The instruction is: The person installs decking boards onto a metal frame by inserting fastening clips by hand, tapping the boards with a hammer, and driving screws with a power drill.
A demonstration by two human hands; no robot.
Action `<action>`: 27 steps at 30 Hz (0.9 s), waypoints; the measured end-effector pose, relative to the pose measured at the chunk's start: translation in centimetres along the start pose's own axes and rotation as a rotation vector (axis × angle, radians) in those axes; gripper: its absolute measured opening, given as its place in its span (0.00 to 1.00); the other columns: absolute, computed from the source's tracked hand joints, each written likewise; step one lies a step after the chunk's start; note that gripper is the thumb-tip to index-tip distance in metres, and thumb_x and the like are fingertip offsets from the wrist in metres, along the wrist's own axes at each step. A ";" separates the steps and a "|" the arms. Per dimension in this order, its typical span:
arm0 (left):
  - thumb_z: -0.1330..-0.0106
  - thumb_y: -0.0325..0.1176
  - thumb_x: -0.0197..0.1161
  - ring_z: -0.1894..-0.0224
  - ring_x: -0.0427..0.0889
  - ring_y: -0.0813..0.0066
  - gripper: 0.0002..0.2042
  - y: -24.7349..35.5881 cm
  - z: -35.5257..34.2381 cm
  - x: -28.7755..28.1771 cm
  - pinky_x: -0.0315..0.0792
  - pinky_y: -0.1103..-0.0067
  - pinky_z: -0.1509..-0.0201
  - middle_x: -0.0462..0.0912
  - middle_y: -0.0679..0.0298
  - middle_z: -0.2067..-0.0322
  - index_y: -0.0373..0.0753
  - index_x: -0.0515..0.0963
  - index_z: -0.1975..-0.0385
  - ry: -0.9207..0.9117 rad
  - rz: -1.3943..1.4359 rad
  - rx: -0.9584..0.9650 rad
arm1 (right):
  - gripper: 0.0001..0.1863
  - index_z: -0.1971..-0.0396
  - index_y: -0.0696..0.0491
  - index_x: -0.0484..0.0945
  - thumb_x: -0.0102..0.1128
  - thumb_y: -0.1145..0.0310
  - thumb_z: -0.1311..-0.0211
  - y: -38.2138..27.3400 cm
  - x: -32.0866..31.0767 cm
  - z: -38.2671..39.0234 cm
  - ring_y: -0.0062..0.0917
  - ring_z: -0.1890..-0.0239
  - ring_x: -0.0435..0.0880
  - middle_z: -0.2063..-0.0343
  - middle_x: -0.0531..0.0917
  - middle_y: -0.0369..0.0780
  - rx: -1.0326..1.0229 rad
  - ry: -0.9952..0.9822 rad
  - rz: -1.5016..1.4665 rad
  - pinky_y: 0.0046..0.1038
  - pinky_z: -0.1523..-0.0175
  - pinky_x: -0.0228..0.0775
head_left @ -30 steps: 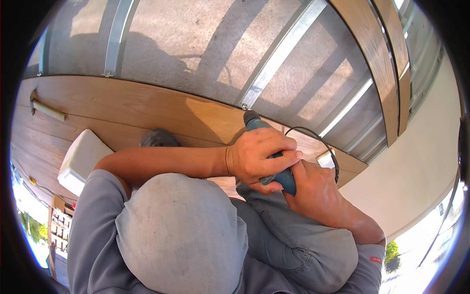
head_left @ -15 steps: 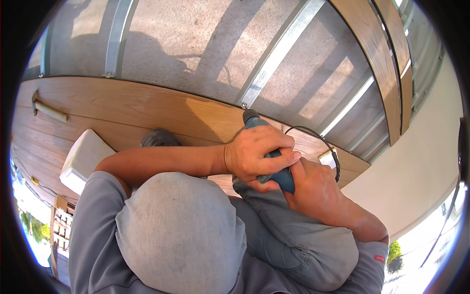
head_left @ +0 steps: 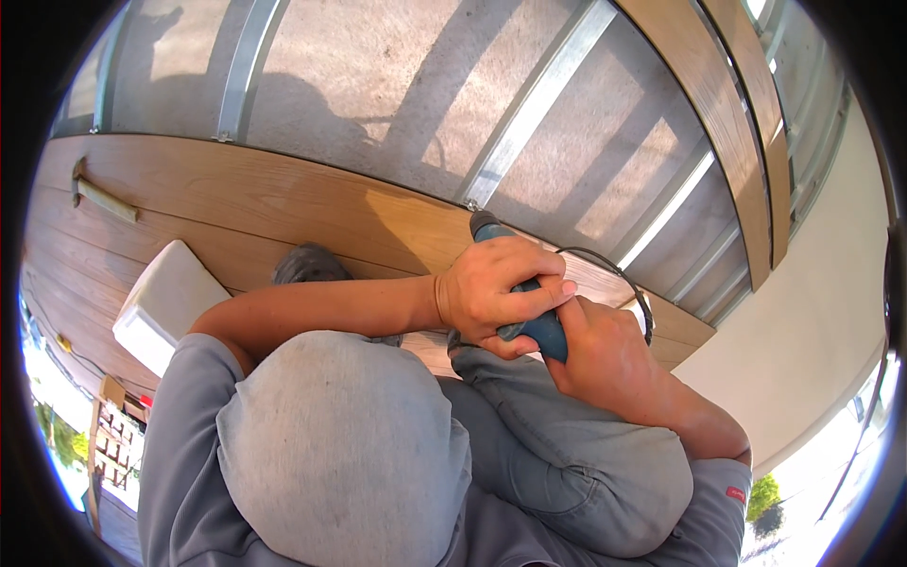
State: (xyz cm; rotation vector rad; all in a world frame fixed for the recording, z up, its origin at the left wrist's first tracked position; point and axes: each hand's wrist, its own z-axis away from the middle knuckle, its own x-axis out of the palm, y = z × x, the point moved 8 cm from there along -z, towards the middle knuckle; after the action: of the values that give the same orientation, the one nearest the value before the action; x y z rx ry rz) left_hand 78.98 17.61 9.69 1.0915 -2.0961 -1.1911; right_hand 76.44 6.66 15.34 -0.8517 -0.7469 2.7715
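Gripping a blue power drill [head_left: 529,317] with both hands: left hand [head_left: 496,293] wrapped closed over the drill's upper body, right hand [head_left: 605,354] closed around its lower grip. Drill nose pressed against the top edge of a wood-grain plank [head_left: 283,203], beside a metal stud [head_left: 539,104]. White block [head_left: 170,302] lying on the planks at left.

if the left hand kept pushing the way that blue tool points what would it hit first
Most likely the wooden plank: the left hand grips the blue power tool, whose nose sits at the plank's upper edge beside a metal rail. Depth is unclear, so the exact contact spot cannot be told.
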 end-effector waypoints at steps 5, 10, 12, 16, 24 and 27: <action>0.34 0.53 0.62 0.60 0.83 0.52 0.28 0.0 0.7 -0.1 0.79 0.63 0.57 0.80 0.51 0.57 0.35 0.78 0.44 -0.002 -0.022 -0.008 | 0.27 0.52 0.62 0.74 0.72 0.68 0.52 -0.1 0.4 -0.4 0.43 0.72 0.85 0.72 0.80 0.48 -0.027 0.024 0.015 0.40 0.68 0.78; 0.34 0.53 0.63 0.61 0.83 0.52 0.28 -0.3 1.4 0.1 0.79 0.64 0.58 0.80 0.50 0.56 0.35 0.77 0.45 0.009 -0.029 0.022 | 0.27 0.52 0.62 0.74 0.73 0.67 0.52 -0.1 1.0 -0.6 0.42 0.73 0.85 0.72 0.80 0.47 -0.009 -0.008 0.065 0.40 0.69 0.78; 0.34 0.53 0.63 0.61 0.83 0.52 0.28 -0.5 1.4 0.3 0.79 0.64 0.58 0.80 0.50 0.56 0.35 0.77 0.44 0.000 -0.024 0.013 | 0.28 0.51 0.62 0.74 0.73 0.67 0.52 0.2 1.0 -0.5 0.42 0.73 0.86 0.72 0.80 0.47 -0.003 0.001 0.059 0.39 0.69 0.78; 0.34 0.54 0.62 0.62 0.83 0.53 0.29 -0.7 1.6 0.2 0.79 0.65 0.60 0.79 0.51 0.56 0.35 0.77 0.43 0.013 -0.038 0.022 | 0.29 0.50 0.62 0.74 0.73 0.66 0.51 0.2 1.3 -0.9 0.41 0.72 0.86 0.72 0.81 0.47 -0.028 -0.038 0.127 0.39 0.70 0.79; 0.35 0.53 0.63 0.63 0.82 0.54 0.29 -0.8 1.6 0.6 0.78 0.65 0.61 0.79 0.52 0.57 0.36 0.76 0.43 -0.015 -0.033 0.028 | 0.29 0.49 0.63 0.73 0.72 0.65 0.48 0.8 1.8 -0.4 0.43 0.71 0.86 0.70 0.82 0.48 0.031 0.034 0.044 0.41 0.68 0.78; 0.37 0.52 0.64 0.62 0.82 0.54 0.29 -0.3 1.8 0.4 0.79 0.65 0.60 0.79 0.52 0.56 0.35 0.77 0.44 0.005 -0.081 0.060 | 0.29 0.47 0.62 0.73 0.72 0.65 0.48 0.8 2.0 -0.3 0.44 0.70 0.86 0.70 0.83 0.48 0.029 0.040 0.072 0.42 0.68 0.78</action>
State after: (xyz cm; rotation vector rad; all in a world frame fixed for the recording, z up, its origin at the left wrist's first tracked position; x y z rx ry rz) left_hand 77.59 18.01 8.54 1.2161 -2.1148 -1.1682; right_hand 74.96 6.60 13.74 -0.9431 -0.6801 2.8117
